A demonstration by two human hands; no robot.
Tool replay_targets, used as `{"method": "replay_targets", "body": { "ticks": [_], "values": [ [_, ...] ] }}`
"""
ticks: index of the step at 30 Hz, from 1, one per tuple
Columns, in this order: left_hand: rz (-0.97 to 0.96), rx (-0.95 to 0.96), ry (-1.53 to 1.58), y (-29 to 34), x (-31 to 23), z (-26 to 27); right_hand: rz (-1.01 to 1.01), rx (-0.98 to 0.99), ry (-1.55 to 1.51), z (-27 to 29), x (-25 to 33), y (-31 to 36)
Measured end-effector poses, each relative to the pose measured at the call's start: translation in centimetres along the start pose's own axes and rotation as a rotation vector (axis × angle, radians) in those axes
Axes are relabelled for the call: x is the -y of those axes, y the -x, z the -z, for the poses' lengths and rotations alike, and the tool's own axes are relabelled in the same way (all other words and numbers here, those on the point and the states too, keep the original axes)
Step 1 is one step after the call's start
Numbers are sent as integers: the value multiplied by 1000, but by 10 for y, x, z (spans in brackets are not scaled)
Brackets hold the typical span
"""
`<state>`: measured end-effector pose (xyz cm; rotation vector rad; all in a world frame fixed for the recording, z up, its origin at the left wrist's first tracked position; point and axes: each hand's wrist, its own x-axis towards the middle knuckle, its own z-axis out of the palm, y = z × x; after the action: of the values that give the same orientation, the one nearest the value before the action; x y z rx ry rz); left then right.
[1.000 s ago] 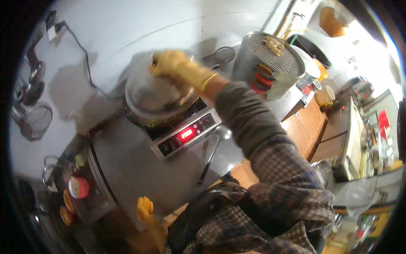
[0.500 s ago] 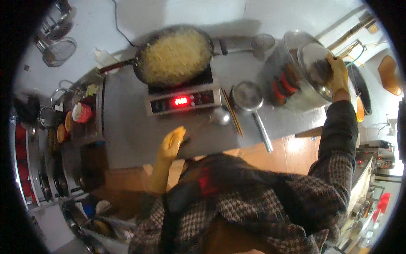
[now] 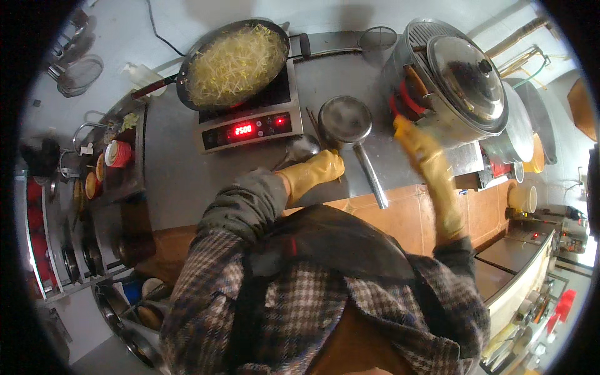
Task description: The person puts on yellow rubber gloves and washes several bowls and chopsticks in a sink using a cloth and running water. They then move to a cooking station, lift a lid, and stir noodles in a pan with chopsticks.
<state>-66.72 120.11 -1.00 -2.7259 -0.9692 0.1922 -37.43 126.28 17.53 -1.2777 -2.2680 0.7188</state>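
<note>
My left hand (image 3: pixel 317 171), in a yellow rubber glove, is closed over a pair of wooden chopsticks (image 3: pixel 312 122) on the steel counter, partly hiding them. Beside it lies a metal ladle (image 3: pixel 302 147). Just right of that hand stands a long-handled saucepan (image 3: pixel 345 120). My right hand (image 3: pixel 420 145), gloved too and slightly blurred, hangs in front of a big pot (image 3: pixel 400 62) with its fingers stretched out and nothing visible in them. A glass lid (image 3: pixel 467 78) with a black knob rests tilted on that pot. Bean sprouts (image 3: pixel 236 65) heap up in a wok (image 3: pixel 182 87).
The wok sits on an induction cooker (image 3: pixel 247 131) with a lit red display. A wire strainer (image 3: pixel 377 39) and a cleaver-like blade (image 3: pixel 337 42) lie at the back by the wall. Left of the counter stands a rack (image 3: pixel 128 181) with red-rimmed containers (image 3: pixel 119 154).
My right hand has let go of the lid and come left and nearer. My left hand has moved right and closed on the chopsticks. Steam over the wok has thinned, and the view has shifted.
</note>
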Motion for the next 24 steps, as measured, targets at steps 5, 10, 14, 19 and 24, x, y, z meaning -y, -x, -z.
{"method": "replay_targets", "body": {
  "ticks": [5,10,14,19,24],
  "values": [
    [-169,124,54,-15,22,-1,-436,378,476,-119,-4,75],
    [-280,184,135,-22,30,37,-512,240,384,-156,-40,54],
    [-76,-149,249,-13,31,96,-470,94,472,-104,-18,0],
    [482,-580,581,12,27,179,187,-21,-269,-89,56,-12],
    [554,-909,787,61,36,223,315,-14,-360,-121,107,-40]
  ]
}}
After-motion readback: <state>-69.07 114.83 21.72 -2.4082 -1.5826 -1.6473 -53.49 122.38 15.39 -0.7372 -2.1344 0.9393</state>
